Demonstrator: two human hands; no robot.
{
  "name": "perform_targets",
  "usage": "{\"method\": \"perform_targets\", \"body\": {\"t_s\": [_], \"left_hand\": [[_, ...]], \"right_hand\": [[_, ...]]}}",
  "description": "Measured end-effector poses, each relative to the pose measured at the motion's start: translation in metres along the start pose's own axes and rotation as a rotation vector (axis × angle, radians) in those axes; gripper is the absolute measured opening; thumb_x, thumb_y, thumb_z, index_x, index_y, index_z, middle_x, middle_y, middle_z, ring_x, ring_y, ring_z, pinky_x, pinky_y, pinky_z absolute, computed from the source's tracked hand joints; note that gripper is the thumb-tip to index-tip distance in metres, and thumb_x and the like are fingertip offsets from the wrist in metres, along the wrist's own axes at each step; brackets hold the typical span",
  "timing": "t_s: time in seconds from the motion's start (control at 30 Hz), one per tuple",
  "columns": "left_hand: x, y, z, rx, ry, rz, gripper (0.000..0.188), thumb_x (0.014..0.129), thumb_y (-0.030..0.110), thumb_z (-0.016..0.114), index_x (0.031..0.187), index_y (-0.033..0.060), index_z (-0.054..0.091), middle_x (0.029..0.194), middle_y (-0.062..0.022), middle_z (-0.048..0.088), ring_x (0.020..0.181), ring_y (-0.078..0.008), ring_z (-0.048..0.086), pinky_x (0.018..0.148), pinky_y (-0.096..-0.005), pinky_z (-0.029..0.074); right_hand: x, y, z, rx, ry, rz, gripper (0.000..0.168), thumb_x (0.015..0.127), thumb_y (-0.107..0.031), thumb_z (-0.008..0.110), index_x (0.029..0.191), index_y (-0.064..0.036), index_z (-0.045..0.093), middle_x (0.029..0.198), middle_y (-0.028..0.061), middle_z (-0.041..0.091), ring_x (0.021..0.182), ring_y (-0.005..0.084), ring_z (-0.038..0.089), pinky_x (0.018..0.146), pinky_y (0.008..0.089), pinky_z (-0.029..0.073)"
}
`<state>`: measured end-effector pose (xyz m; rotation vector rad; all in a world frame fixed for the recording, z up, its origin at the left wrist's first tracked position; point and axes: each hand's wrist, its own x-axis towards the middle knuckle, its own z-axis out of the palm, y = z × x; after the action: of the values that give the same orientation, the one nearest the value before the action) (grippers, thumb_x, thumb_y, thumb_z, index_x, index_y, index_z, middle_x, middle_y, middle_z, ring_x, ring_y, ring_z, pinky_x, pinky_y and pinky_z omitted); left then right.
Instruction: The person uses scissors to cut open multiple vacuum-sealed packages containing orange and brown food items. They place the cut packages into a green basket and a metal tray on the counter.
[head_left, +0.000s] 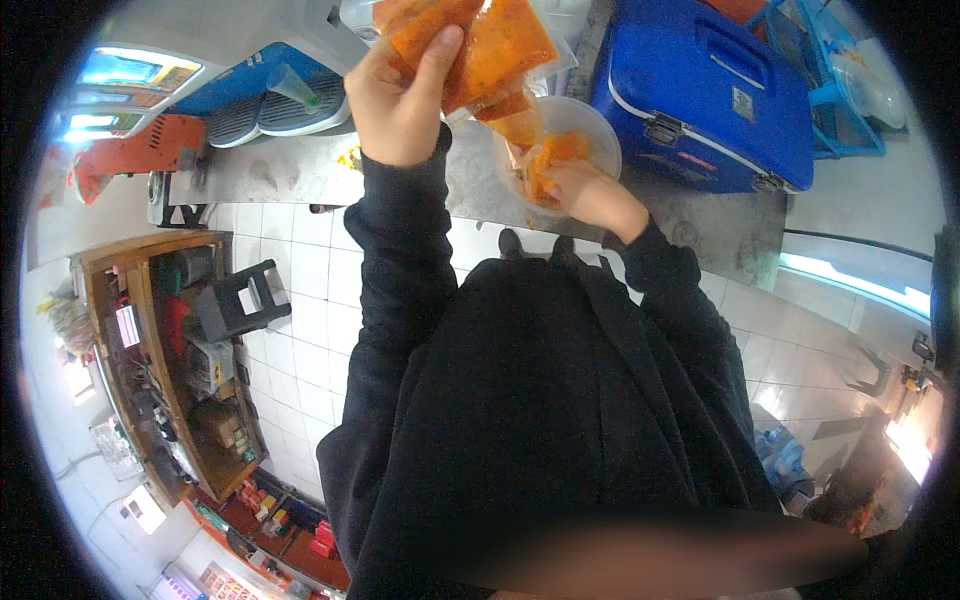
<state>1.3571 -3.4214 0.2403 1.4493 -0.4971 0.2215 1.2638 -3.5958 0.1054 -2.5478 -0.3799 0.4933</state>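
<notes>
My left hand (401, 97) holds up several flat clear plastic packets of orange sauce (506, 52), its thumb pressed on their front. The packets fan out above the counter, to the left of a round translucent plastic tub (596, 124). My right hand (596, 196) reaches over the tub's near rim, with its fingers on orange packets (559, 154) inside. Those fingertips are partly hidden among the packets. One more packet hangs low between the held bunch and the tub, and what bears it cannot be told.
A blue cooler box (705, 97) stands right of the tub on the metal counter (262, 172). Beyond it is a blue plastic basket (847, 112). Drip trays (300, 105) with a clear cup (291, 86) lie left. A black stool (244, 300) and wooden cabinet (142, 375) stand at lower left.
</notes>
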Motion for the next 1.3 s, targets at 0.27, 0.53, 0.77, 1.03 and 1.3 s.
{"method": "perform_targets", "body": {"t_s": [0.27,0.53,0.77,1.03,1.3], "left_hand": [[0.012,0.055,0.018,-0.152,0.058,0.041,0.026,0.085,0.000,0.052,0.110,-0.0095,0.053,0.102,-0.0111,0.060,0.087,-0.0143,0.058,0.076,-0.0225,0.046],[0.004,0.068,0.020,-0.165,0.099,0.080,0.024,0.086,0.003,0.054,0.108,-0.0079,0.054,0.097,-0.0090,0.061,0.081,-0.0120,0.059,0.070,-0.0214,0.047],[-0.014,0.049,0.030,-0.295,0.116,-0.053,0.021,0.086,0.008,0.055,0.106,-0.0014,0.059,0.077,0.0007,0.059,0.055,-0.0035,0.047,0.047,-0.0163,0.034],[-0.070,0.007,-0.036,-0.804,0.259,-0.124,0.037,0.087,0.016,0.054,0.120,0.0004,0.044,0.116,-0.0130,0.051,0.108,-0.0227,0.051,0.092,-0.0375,0.042],[-0.208,-0.019,-0.164,-1.426,0.314,-0.008,0.047,0.082,0.042,0.054,0.122,0.0196,0.042,0.120,-0.0016,0.048,0.126,-0.0359,0.029,0.094,-0.0643,0.030]], "right_hand": [[0.034,0.023,0.002,-0.168,-0.352,-0.084,0.025,0.076,-0.016,0.049,0.092,-0.001,0.062,0.090,0.0211,0.061,0.084,0.0348,0.059,0.075,0.0411,0.046],[0.024,0.038,-0.010,0.207,-0.299,-0.115,0.038,0.080,-0.034,0.054,0.102,-0.002,0.059,0.101,0.0203,0.059,0.097,0.0312,0.056,0.081,0.0375,0.043],[0.010,-0.012,-0.034,0.199,0.685,-0.225,0.039,0.078,-0.032,0.063,0.099,0.000,0.059,0.092,0.0118,0.064,0.082,0.0164,0.062,0.068,0.0272,0.048],[0.006,0.009,-0.036,0.421,0.799,-0.100,0.030,0.086,-0.008,0.053,0.113,0.005,0.054,0.098,0.0129,0.062,0.079,0.0175,0.063,0.063,0.0270,0.051],[0.036,-0.186,-0.020,0.274,1.029,-0.552,0.034,0.074,0.007,0.052,0.104,-0.003,0.063,0.107,0.0118,0.061,0.101,0.0221,0.056,0.088,0.0314,0.042]]}}
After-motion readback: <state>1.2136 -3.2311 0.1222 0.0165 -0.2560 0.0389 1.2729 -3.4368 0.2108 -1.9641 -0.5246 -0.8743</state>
